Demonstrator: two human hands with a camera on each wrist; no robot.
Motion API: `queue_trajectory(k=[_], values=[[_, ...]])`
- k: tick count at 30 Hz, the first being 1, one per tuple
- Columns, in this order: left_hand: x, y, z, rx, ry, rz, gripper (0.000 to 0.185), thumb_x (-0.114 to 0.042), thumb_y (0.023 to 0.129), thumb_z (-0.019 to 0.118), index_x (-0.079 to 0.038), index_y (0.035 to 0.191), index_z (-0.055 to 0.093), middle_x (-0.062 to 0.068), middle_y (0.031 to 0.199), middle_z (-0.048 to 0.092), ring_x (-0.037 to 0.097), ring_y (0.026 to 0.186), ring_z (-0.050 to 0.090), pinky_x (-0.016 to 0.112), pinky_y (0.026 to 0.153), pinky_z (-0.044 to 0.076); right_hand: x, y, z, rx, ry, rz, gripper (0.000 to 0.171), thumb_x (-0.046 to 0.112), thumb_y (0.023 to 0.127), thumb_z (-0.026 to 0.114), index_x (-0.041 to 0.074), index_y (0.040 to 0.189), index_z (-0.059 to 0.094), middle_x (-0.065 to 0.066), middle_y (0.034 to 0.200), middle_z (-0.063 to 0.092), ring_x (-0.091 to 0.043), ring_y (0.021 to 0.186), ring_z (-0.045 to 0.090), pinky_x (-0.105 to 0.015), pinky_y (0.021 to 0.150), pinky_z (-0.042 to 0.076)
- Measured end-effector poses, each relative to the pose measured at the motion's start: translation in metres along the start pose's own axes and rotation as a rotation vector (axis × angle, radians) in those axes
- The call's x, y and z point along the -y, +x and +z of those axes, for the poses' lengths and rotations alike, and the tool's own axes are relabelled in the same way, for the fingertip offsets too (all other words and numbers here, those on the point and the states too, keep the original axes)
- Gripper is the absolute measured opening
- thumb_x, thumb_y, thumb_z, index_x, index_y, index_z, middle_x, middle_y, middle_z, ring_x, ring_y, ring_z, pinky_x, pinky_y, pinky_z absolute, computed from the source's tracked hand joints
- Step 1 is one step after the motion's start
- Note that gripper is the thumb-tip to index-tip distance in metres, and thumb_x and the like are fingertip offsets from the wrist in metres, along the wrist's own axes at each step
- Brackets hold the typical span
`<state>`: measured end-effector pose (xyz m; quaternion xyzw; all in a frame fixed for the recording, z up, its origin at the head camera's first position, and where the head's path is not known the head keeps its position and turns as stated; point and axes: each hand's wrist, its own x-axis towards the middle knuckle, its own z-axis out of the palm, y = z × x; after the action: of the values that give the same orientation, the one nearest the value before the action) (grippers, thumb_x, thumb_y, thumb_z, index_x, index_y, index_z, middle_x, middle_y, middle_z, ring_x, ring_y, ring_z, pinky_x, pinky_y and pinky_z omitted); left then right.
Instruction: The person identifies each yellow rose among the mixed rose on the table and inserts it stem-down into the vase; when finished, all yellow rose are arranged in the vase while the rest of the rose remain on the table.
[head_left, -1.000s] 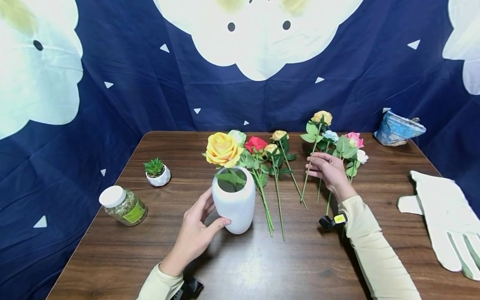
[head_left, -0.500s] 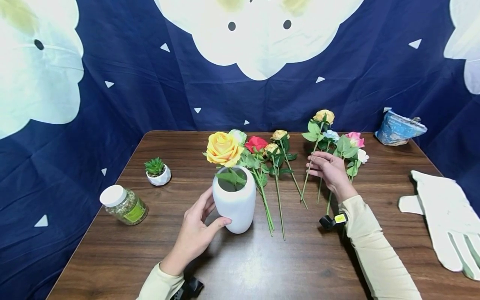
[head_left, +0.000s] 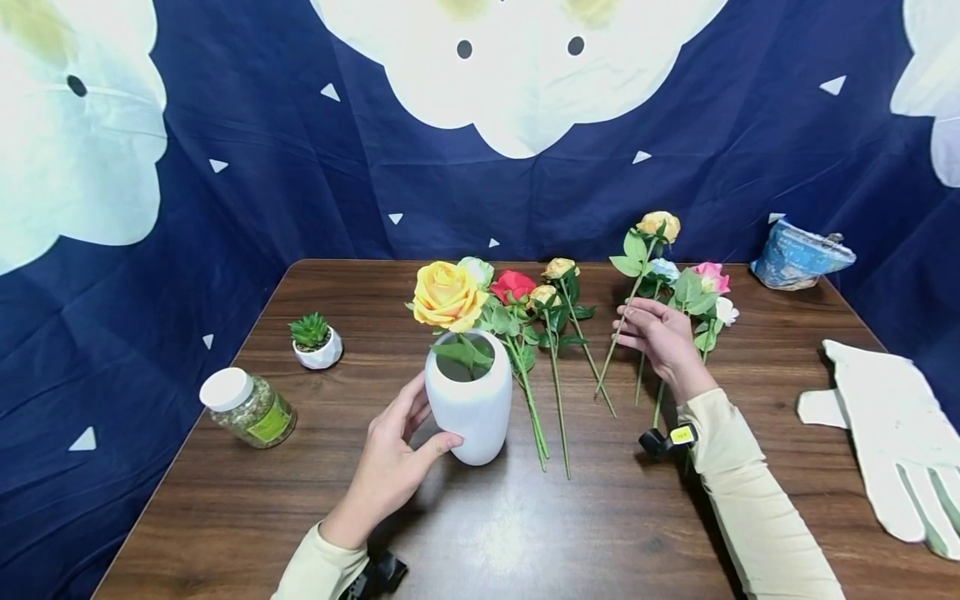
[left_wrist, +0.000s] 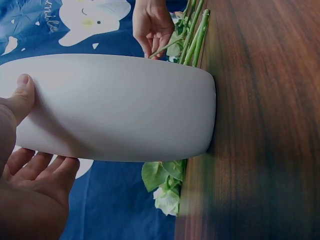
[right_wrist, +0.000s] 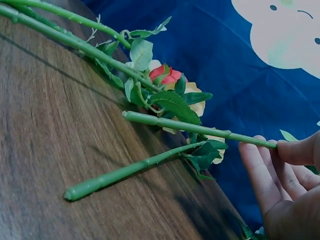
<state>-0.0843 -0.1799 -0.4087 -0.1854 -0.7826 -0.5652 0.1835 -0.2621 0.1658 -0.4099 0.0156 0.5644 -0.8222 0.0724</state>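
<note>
Left hand (head_left: 390, 467) curling round white vase (head_left: 468, 412), keeping it steady on tabletop (head_left: 525, 533); right hand (head_left: 660, 337) pinching yellow rose stem (head_left: 626, 312), lifting it off.

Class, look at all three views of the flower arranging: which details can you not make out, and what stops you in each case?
- Head view: label text on the clear white-lidded jar, too small.
- Head view: stem inside the white ceramic vase, hidden by its wall.
- Head view: white fabric glove, cut by the right edge.
- Left wrist view: vase mouth, cut by the left edge.
- Right wrist view: bloom on the green stem pinched by the right hand, hidden behind it.
</note>
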Motion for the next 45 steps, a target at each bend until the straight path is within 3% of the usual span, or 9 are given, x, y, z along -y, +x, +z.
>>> queue_trajectory(k=[11, 31, 39, 45], values=[[0.0, 0.0, 0.0, 0.002, 0.001, 0.0, 0.08, 0.009, 0.078, 0.084, 0.012, 0.148, 0.044, 0.032, 0.144, 0.055, 0.0, 0.13, 0.054, 0.023, 0.107, 0.052, 0.002, -0.001, 0.004, 0.007, 0.089, -0.021, 0.037, -0.008, 0.104, 0.047, 0.014, 0.085, 0.07, 0.0, 0.081, 0.075, -0.012, 0.073, 0.075, -0.023, 0.067, 0.066], [-0.001, 0.0, -0.001, 0.004, -0.009, 0.008, 0.079, 0.006, 0.08, 0.084, 0.012, 0.148, 0.044, 0.032, 0.144, 0.055, 0.001, 0.13, 0.054, 0.023, 0.106, 0.052, 0.008, -0.003, 0.013, -0.07, 0.226, -0.143, 0.025, -0.008, 0.105, 0.046, 0.006, 0.088, 0.058, -0.004, 0.084, 0.073, -0.015, 0.074, 0.075, -0.024, 0.072, 0.066], [-0.001, 0.0, -0.001, 0.004, 0.0, 0.007, 0.079, 0.007, 0.079, 0.084, 0.013, 0.147, 0.044, 0.032, 0.143, 0.055, 0.0, 0.129, 0.054, 0.023, 0.106, 0.052, 0.014, -0.007, 0.02, -0.078, 0.333, -0.185, 0.025, -0.011, 0.103, 0.045, 0.003, 0.088, 0.058, -0.007, 0.084, 0.072, -0.017, 0.073, 0.075, -0.027, 0.072, 0.067], [0.0, 0.0, -0.001, 0.004, -0.007, 0.009, 0.079, 0.007, 0.079, 0.084, 0.013, 0.147, 0.044, 0.032, 0.143, 0.055, 0.0, 0.13, 0.054, 0.023, 0.107, 0.052, 0.017, -0.009, 0.024, -0.069, 0.348, -0.22, 0.026, -0.011, 0.104, 0.045, 0.003, 0.088, 0.06, -0.008, 0.084, 0.072, -0.018, 0.074, 0.076, -0.027, 0.072, 0.067]])
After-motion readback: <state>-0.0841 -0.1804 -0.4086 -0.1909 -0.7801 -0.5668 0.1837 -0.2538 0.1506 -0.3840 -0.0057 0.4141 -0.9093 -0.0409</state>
